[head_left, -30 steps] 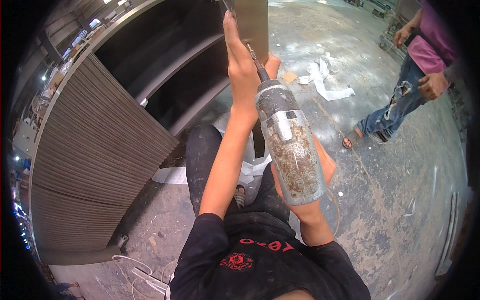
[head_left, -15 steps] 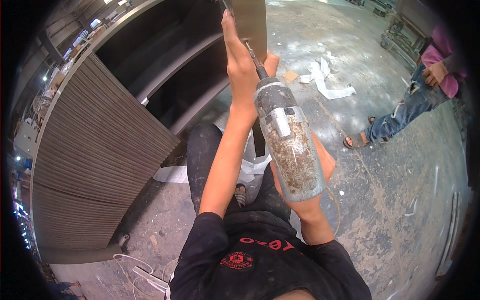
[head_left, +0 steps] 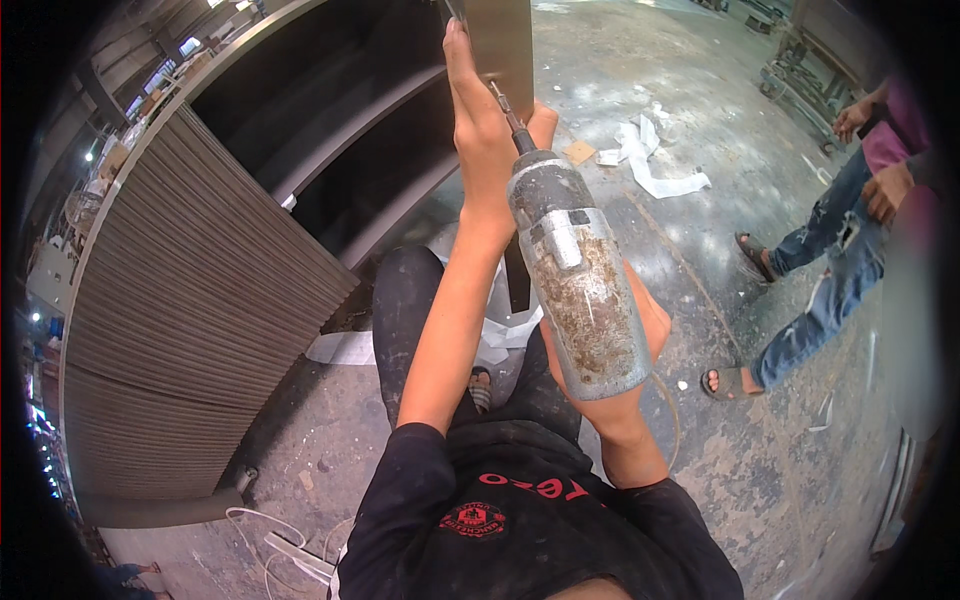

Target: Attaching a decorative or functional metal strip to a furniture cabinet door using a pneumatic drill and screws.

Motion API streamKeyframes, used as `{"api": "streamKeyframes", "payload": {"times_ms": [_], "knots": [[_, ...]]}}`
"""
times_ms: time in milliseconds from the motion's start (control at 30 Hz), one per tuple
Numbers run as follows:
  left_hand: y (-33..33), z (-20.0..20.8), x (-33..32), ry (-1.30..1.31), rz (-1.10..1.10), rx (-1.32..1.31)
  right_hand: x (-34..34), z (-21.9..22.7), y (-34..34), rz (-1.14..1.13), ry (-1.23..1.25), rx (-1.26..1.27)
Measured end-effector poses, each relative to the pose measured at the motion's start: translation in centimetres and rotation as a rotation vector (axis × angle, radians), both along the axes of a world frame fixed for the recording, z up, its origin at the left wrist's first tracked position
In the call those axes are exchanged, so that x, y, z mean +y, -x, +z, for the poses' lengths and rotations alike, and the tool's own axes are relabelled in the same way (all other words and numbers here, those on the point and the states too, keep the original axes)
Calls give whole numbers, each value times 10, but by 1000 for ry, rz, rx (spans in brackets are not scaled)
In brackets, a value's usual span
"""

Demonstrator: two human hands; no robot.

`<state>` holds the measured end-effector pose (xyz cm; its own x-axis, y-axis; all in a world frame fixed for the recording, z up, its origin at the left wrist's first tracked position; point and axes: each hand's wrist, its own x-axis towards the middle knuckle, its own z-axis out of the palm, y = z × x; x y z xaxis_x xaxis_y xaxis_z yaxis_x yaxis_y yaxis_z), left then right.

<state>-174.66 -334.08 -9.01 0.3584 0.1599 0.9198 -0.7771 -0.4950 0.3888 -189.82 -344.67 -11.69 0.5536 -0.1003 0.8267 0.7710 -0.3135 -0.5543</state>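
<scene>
At upper centre the left hand [head_left: 478,130] presses flat on the brown panel [head_left: 500,45], while the right hand [head_left: 640,330], its grip clamped round the electric drill [head_left: 580,285], aims its bit [head_left: 505,108] lengthwise up at that panel.

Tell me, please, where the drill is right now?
In the head view the drill sits centre frame, gripped from below by the right hand, its bit beside the left hand at the brown panel.
</scene>
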Motion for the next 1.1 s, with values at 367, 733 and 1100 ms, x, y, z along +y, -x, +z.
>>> {"api": "streamKeyframes", "payload": {"times_ms": [367, 733, 1100], "knots": [[4, -1, -1, -11, 6, 22, -5, -3, 4, -32, 61, 20], [6, 3, -2, 1, 19, 34, -5, -2, 5, -29, 52, 23], [6, 2, -2, 6, 7, 30, -5, 2, 8, -24, 70, 31]]}}
